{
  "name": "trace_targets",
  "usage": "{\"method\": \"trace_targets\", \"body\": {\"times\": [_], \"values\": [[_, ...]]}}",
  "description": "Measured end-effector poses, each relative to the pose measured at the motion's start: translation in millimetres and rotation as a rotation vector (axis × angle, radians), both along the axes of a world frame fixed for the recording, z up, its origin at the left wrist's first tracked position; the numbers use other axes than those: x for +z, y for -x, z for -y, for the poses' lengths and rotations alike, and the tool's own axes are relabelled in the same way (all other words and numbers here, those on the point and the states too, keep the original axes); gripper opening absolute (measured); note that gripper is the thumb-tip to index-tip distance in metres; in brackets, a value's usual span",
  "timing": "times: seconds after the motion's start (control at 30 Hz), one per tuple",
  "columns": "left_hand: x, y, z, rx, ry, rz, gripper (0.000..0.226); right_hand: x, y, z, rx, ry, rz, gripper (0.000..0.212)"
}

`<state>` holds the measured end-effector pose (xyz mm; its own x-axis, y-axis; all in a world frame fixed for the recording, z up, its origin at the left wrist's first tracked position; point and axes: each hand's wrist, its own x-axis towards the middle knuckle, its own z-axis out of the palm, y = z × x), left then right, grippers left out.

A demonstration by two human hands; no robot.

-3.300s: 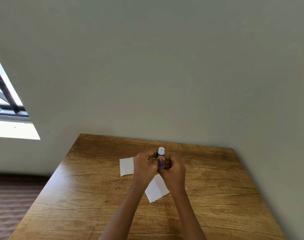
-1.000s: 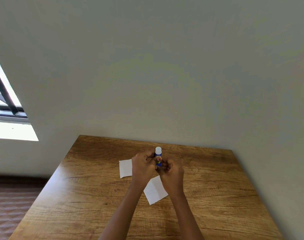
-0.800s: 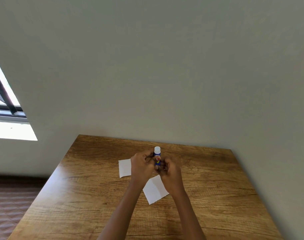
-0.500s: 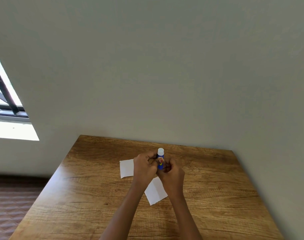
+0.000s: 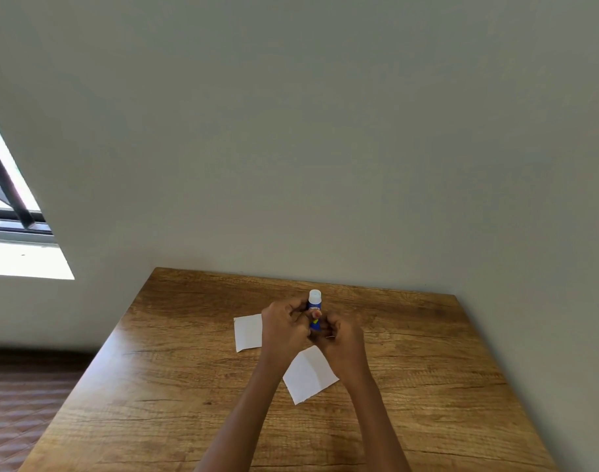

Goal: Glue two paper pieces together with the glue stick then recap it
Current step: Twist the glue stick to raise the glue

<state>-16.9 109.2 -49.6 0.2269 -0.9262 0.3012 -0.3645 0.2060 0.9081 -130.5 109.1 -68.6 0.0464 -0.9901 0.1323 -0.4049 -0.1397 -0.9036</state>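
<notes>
A blue glue stick [image 5: 314, 306] with a white top stands upright between both hands above the wooden table [image 5: 175, 369]. My left hand [image 5: 282, 330] grips its body from the left, thumb across the label. My right hand [image 5: 342, 338] closes around its lower end from the right. Two white paper pieces lie flat on the table: one [image 5: 247, 332] left of my left hand, the other [image 5: 308, 374] under my wrists, partly hidden by them. Whether the white top is a cap or bare glue is not clear.
The table's far edge meets a plain grey wall [image 5: 325, 148]. A window [image 5: 8, 212] with a dark frame is at the left. Brown patterned floor [image 5: 22, 403] shows past the table's left edge.
Both hands have stayed closed on the glue stick with only small shifts of the fingers. The two papers lie where they were.
</notes>
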Motion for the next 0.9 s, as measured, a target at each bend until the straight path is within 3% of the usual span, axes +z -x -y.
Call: {"method": "trace_targets", "body": {"times": [0.1,0.23,0.47,0.67,0.9], "values": [[1.4,-0.4,1.0,0.010,0.000,-0.021,0.021,1.3,-5.4,-2.8,-0.113,0.038,0.003,0.028],[0.6,-2.9,0.1,0.008,0.013,-0.009,0.022,-1.2,-8.7,-3.0,-0.190,0.094,0.023,0.024],[1.6,-7.6,-0.2,-0.009,-0.005,-0.032,0.022,-2.9,-3.2,0.9,-0.066,0.050,0.049,0.016],[4.1,-8.4,0.5,0.000,0.012,-0.003,0.019,-1.0,-1.2,-1.0,0.027,0.009,0.075,0.025],[5.3,-6.1,-0.5,-0.025,0.000,-0.006,0.021,-2.6,-8.1,-1.5,-0.136,0.038,0.041,0.031]]}}
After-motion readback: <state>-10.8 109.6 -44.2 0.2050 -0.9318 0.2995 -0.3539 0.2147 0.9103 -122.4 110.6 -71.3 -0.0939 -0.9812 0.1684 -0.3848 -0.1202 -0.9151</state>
